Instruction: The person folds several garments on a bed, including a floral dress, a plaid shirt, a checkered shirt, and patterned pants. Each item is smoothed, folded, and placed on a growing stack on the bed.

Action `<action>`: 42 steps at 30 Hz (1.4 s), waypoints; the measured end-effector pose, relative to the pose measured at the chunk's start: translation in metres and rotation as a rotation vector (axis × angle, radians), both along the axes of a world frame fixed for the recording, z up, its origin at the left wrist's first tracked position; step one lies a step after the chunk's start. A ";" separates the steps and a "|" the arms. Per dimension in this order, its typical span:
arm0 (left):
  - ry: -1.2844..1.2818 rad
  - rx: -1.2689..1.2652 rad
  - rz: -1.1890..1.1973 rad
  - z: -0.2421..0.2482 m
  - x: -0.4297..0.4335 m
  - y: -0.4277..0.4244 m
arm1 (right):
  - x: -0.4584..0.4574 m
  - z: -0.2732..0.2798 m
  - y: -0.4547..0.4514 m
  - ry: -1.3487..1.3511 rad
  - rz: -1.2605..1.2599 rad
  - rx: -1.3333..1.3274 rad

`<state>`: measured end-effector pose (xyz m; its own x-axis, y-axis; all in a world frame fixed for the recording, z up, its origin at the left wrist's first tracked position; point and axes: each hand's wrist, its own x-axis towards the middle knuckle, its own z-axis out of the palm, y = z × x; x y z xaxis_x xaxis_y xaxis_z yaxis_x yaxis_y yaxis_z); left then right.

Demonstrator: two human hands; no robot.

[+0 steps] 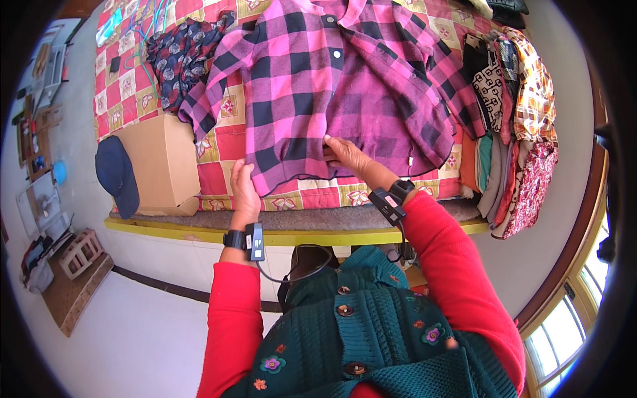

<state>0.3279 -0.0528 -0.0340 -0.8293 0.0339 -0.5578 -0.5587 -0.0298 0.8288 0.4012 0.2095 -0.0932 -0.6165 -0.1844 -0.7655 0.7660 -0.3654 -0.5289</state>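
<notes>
Spread out before me on the bed is a pink and black checked button-up jacket (293, 94), its collar away from me and its front partly unfastened. My left hand (244, 186) grips the jacket's lower left corner, thumb on top of the cloth. At the bottom of the front opening, my right hand (343, 154) holds the hem edge of the left panel, some fingers hidden beneath the fabric. The right panel is folded back, baring the plain pink inside. Both sleeves lie out to the sides.
Left of the jacket lie a dark floral garment (181, 59), a cardboard box (159, 164) and a navy cap (117, 171). Stacks of folded clothes (535, 89) line the right side. Hangers (144, 35) rest at the far left. A yellow bed edge (298, 239) runs before me.
</notes>
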 end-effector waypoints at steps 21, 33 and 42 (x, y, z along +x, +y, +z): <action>-0.160 0.167 -0.287 -0.005 -0.007 -0.019 | -0.068 0.051 -0.028 0.237 -0.394 -0.436; -0.058 -0.138 -0.280 -0.014 -0.013 -0.031 | -0.068 0.062 -0.007 0.146 -0.545 -0.256; -0.185 -0.429 -0.279 -0.031 -0.009 -0.041 | 0.014 0.032 0.052 0.098 0.114 0.511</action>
